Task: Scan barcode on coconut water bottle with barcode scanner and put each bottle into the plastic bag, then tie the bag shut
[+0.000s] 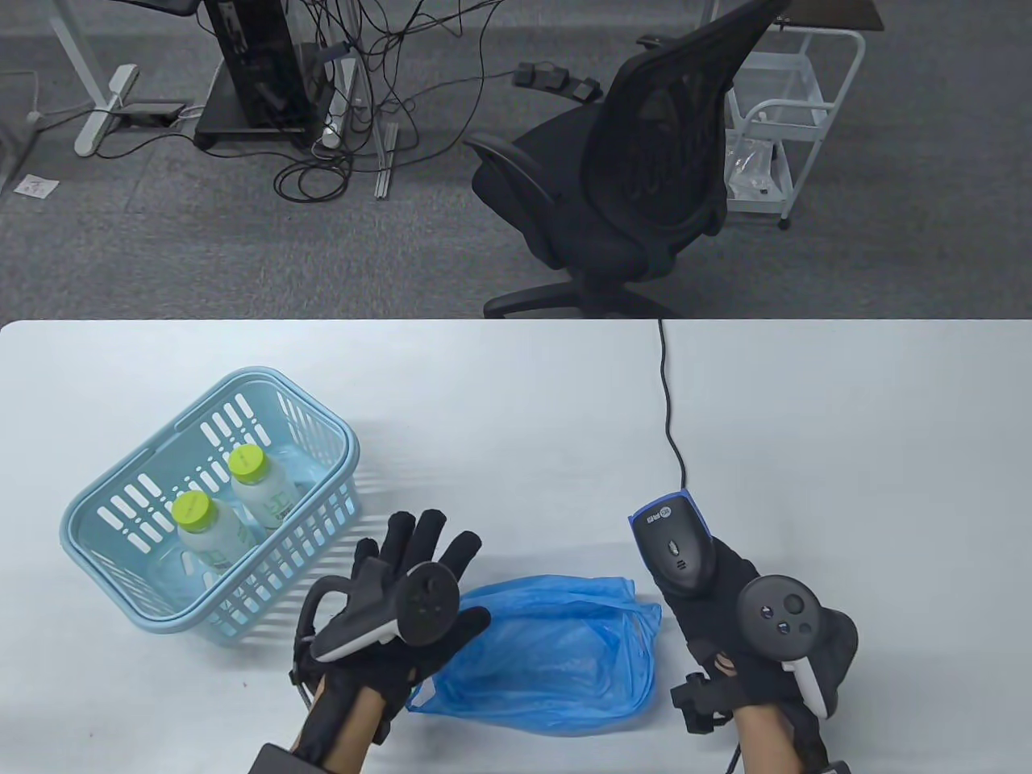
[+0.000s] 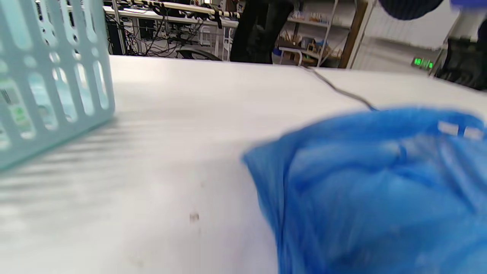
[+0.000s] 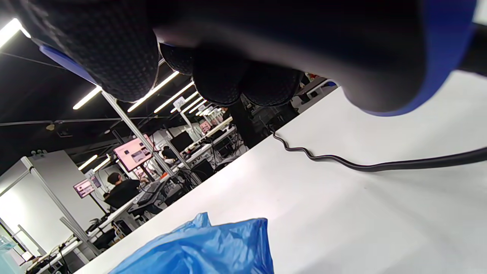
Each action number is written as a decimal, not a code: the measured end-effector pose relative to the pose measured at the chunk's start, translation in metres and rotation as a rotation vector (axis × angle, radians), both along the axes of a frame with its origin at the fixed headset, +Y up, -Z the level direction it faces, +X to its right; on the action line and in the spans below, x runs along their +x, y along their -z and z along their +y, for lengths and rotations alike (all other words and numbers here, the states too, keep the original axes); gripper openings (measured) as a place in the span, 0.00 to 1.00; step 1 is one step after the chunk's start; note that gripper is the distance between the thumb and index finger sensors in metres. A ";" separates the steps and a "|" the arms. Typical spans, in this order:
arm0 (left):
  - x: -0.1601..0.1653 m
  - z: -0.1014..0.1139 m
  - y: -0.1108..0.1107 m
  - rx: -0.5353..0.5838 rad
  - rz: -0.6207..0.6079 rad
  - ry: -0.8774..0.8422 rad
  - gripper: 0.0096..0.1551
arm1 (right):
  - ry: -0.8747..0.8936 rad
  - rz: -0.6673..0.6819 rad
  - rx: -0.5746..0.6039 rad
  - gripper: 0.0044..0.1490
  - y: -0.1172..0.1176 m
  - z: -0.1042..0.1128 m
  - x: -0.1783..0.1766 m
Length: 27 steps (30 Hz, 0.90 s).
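Table [image 1: 516, 387]: bag [image 1: 548, 653] between both hands.

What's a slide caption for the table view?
Right hand holds scanner, open left hand beside blue bag; two bottles wait in basket.
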<state>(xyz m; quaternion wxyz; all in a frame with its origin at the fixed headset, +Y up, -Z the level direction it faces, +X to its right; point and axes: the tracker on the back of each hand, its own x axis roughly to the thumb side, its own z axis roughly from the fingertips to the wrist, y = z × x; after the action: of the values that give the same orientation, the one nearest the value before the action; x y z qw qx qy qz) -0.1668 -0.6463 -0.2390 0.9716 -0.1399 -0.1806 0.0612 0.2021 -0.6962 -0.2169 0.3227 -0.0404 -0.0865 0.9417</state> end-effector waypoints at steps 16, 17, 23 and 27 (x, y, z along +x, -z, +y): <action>-0.198 0.070 0.066 -0.103 0.503 0.103 0.44 | -0.054 0.044 -0.009 0.32 0.000 -0.006 0.002; -0.202 0.064 0.070 -0.131 0.512 0.118 0.44 | -0.055 0.042 -0.014 0.32 0.000 -0.006 0.002; -0.209 0.031 0.095 -0.242 0.531 0.251 0.48 | -0.052 0.024 -0.027 0.32 0.000 -0.008 0.006; -0.208 0.017 0.108 -0.299 0.547 0.354 0.49 | -0.054 0.016 -0.039 0.32 0.001 -0.010 0.009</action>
<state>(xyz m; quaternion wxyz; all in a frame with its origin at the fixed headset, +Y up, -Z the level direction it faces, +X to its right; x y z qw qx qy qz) -0.3752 -0.6290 -0.3471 0.9484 -0.2879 0.1242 -0.0470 0.2111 -0.7066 -0.2177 0.2971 -0.0369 -0.0666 0.9518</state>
